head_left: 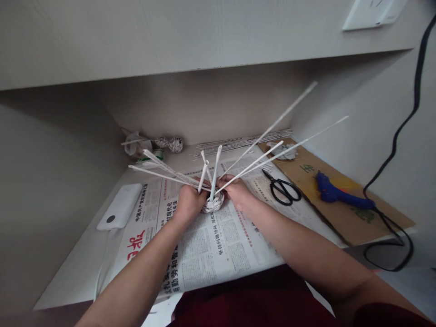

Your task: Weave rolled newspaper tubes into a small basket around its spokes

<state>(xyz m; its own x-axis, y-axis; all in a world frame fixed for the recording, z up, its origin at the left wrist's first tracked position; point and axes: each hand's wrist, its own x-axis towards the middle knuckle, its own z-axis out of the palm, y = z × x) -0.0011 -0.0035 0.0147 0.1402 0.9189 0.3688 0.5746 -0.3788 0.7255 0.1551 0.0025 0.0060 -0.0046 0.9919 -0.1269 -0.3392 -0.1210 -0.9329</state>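
Note:
A small woven base of rolled paper [214, 205] rests on the newspaper in front of me, with several white rolled paper strips [215, 172] fanning up and outward from it. My left hand [190, 200] is closed around its left side, fingers curled at the foot of the strips. On the other side my right hand [236, 190] pinches the weave near the foot of the long strips that reach up to the right. The fingertips of both hands are partly hidden behind the strips.
Newspaper [204, 259] covers the tabletop. Black scissors [282, 188] lie to the right, beside cardboard [306, 181] bearing a blue glue gun [340, 195] with a black cord. A white power bank [120, 206] sits left. Rolled paper sticks [238, 144] lie along the back wall.

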